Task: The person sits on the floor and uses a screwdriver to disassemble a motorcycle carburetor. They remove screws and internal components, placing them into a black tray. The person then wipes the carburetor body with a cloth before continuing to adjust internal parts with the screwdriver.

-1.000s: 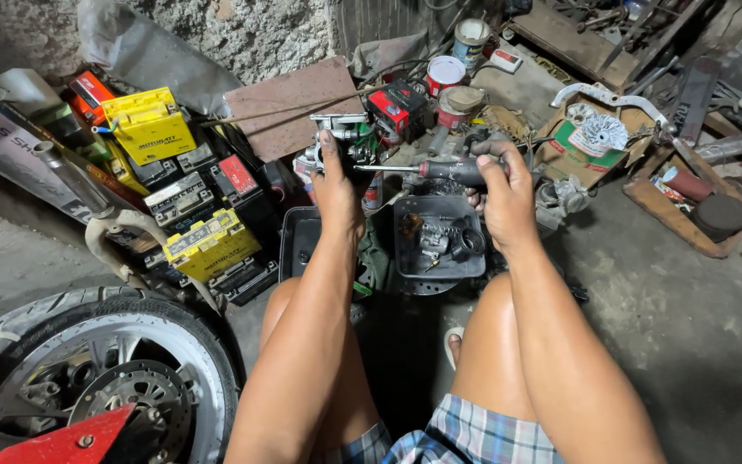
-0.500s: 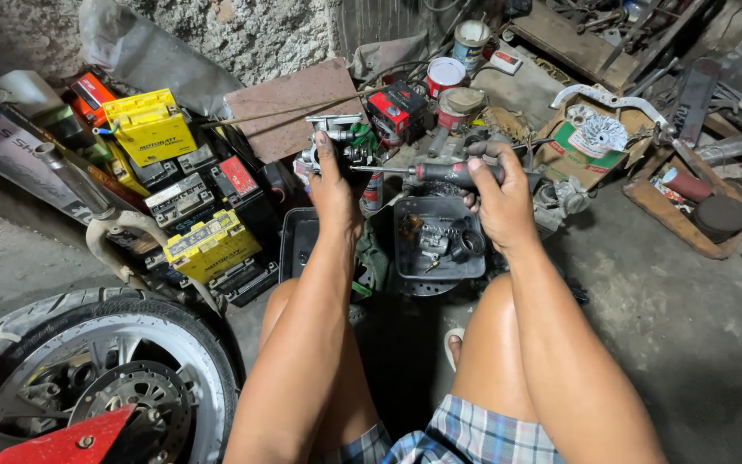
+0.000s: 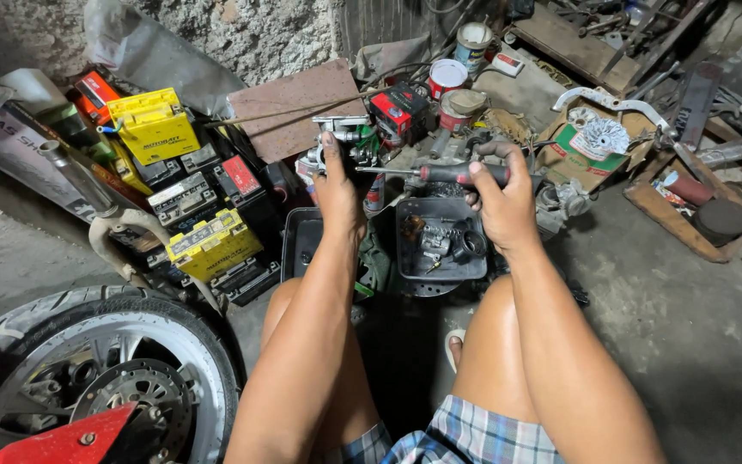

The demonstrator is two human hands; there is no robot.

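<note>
My left hand (image 3: 337, 185) grips a metal carburettor (image 3: 341, 137), held up in front of me above my knees. My right hand (image 3: 500, 193) is closed round the dark handle of a screwdriver (image 3: 440, 174). Its shaft runs left, with the tip at the carburettor. Below both hands sits a black tray (image 3: 405, 249) with small metal parts (image 3: 440, 241) in it. A second dark tray (image 3: 298, 245) lies to its left, partly hidden by my left forearm.
Yellow and black batteries (image 3: 178, 172) are piled at the left. A motorcycle wheel with brake disc (image 3: 105, 378) fills the lower left. Cans (image 3: 448, 77), a red box (image 3: 397, 112), a cardboard box with a fan part (image 3: 599, 137) and scrap wood lie beyond, on the concrete floor.
Both hands have stayed close together with the carburettor and screwdriver. My right hand has shifted slightly on the handle; nothing was picked up or let go.
</note>
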